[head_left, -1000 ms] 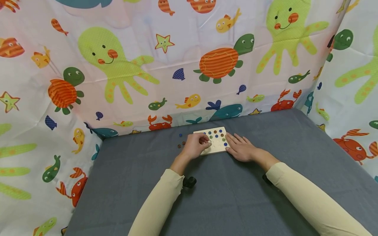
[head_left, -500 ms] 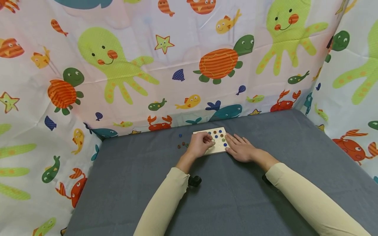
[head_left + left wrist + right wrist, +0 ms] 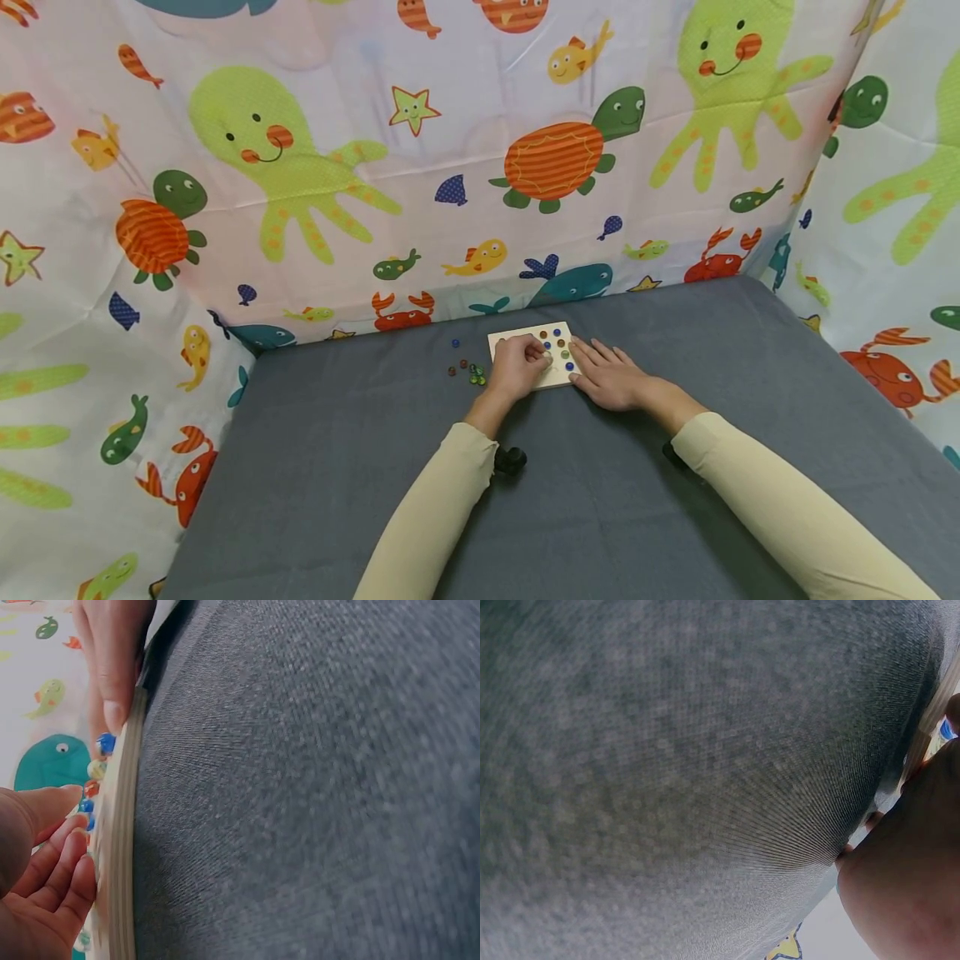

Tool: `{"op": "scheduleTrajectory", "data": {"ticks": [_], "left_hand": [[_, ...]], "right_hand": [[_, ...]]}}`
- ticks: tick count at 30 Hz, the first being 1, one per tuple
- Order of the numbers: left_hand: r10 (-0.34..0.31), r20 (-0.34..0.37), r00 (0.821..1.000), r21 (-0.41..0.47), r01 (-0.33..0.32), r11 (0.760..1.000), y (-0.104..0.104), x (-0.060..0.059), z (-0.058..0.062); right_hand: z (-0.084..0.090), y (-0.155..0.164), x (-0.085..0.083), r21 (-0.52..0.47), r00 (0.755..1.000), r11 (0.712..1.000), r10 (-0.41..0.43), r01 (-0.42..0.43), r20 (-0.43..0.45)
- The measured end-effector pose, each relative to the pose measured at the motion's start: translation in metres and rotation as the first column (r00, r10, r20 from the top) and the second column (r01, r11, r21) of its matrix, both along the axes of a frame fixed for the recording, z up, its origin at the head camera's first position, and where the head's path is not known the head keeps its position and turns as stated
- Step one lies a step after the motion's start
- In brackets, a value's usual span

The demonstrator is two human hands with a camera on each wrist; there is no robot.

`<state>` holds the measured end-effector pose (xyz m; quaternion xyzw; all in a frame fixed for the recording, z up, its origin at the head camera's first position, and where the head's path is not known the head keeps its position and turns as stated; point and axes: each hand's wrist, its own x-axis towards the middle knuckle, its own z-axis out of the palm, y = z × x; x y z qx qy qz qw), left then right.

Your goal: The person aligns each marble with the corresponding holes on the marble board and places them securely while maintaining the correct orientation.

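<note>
A pale wooden board [image 3: 497, 339] with rows of round hollows lies on the grey cloth. Blue, brown and greenish glass marbles sit in its right part, among them a blue marble [image 3: 570, 367] near the right edge. My left hand [image 3: 516, 367] is over the board's middle, thumb and forefinger together, seemingly pinching a small pale marble [image 3: 547, 357]; the fingers partly hide it. Flat, with fingers extended, my right hand [image 3: 611, 379] rests against the board's right edge. In the left wrist view the board's layered side [image 3: 124, 847] shows, with marbles above it.
Left of the board lie loose marbles: a blue one [image 3: 455, 343], brown ones [image 3: 452, 372] and a cluster of green ones [image 3: 477, 377]. A curtain [image 3: 337, 292] printed with sea animals stands behind and at both sides of the cloth-covered table [image 3: 337, 467].
My left hand has slid a little to the right across the board, uncovering the green marbles and the board's upper left corner. The right hand stays at the board's edge.
</note>
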<state>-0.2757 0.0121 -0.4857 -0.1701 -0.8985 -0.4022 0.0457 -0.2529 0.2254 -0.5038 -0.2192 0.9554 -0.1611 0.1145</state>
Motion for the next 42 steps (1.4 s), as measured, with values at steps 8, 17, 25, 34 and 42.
{"op": "scheduleTrajectory", "data": {"ticks": [8,17,25,34,42], "left_hand": [[0.044,-0.003,0.999,-0.071,-0.044,0.997,0.007,-0.004,-0.003],[0.069,0.010,0.998,-0.097,-0.068,0.993,0.012,-0.003,-0.004],[0.089,0.002,0.996,-0.116,-0.088,0.989,0.013,-0.002,-0.006],[0.085,0.007,0.996,-0.128,-0.083,0.988,0.013,-0.003,-0.006],[0.069,0.008,0.998,-0.147,-0.067,0.987,0.012,-0.003,-0.005]], "right_hand": [[-0.002,0.000,-0.002,0.007,1.000,1.000,-0.003,0.003,-0.010],[0.000,-0.001,0.001,0.017,1.000,1.000,-0.010,0.010,-0.005],[-0.001,-0.002,0.000,0.017,1.000,1.000,-0.006,0.006,-0.006],[-0.002,-0.002,-0.001,0.010,1.000,1.000,0.000,0.000,-0.017],[-0.002,-0.002,-0.001,0.013,1.000,1.000,-0.001,0.001,-0.015]]}}
